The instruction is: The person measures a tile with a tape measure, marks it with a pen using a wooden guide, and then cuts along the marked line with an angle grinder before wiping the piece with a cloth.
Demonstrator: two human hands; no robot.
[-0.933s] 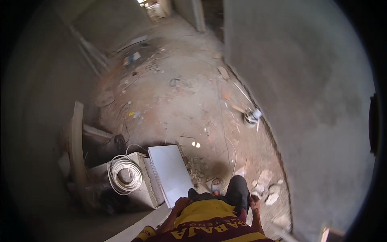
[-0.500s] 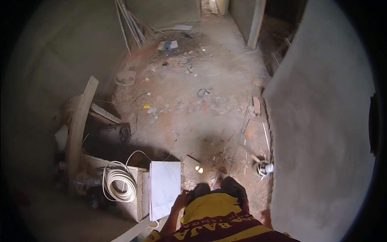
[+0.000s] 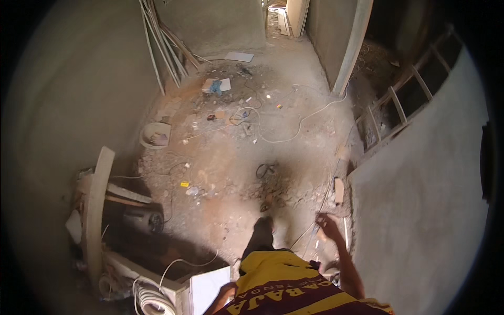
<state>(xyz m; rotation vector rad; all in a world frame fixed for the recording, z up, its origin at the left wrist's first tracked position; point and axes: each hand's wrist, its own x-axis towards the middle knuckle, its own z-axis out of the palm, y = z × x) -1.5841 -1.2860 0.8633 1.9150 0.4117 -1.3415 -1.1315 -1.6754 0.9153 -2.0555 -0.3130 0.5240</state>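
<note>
My right hand [image 3: 328,227] hangs out in front of me to the right, above the dusty floor. Its fingers are loosely bent and partly apart, and I make out nothing in them. Low beside my left side is my left hand [image 3: 228,290], partly covered by the yellow and dark red shirt, so its fingers do not show clearly. Nearest to it stands a white marbled tile [image 3: 205,287], with a coil of white cable [image 3: 153,300] to its left. One foot [image 3: 264,207] is stretched forward on the floor.
Along the left lie a long board [image 3: 100,210], a dark bucket-like container [image 3: 144,219] and a whitish basin [image 3: 156,135]. Loose cable [image 3: 299,135] and rubble cross the floor ahead. A brick [image 3: 339,191] lies by the right wall; a wooden ladder [image 3: 396,105] leans beyond it.
I have moved forward; the tile and cable coil slide toward the lower edge. My right hand has come into view on the right. My left hand sits lower, closer to the shirt.
</note>
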